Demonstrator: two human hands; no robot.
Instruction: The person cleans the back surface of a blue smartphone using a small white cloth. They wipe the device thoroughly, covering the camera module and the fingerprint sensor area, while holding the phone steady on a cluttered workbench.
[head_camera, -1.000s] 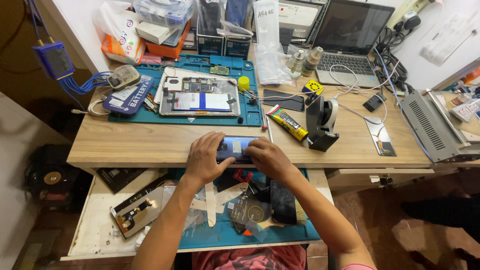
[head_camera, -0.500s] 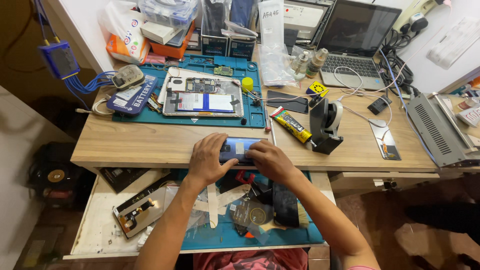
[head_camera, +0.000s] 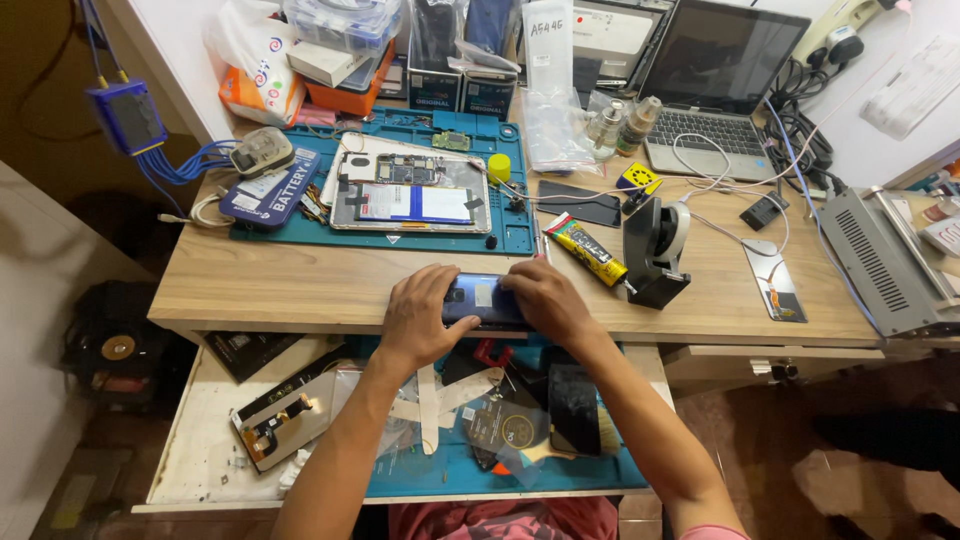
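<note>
Opened tablet (head_camera: 410, 200) on a teal mat at the bench's (head_camera: 300, 280) back left, left hand (head_camera: 420, 320) gripping the left end of a dark blue phone (head_camera: 480, 298) at the bench's front edge, right hand (head_camera: 545, 300) clasping its right end, yellow glue tube (head_camera: 585, 250) just right, black tape dispenser (head_camera: 655, 250) beyond

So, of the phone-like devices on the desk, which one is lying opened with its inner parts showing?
The opened device on the teal mat: its circuit board and battery are exposed. The dark blue phone, held by the left hand and right hand, is closed.
</note>
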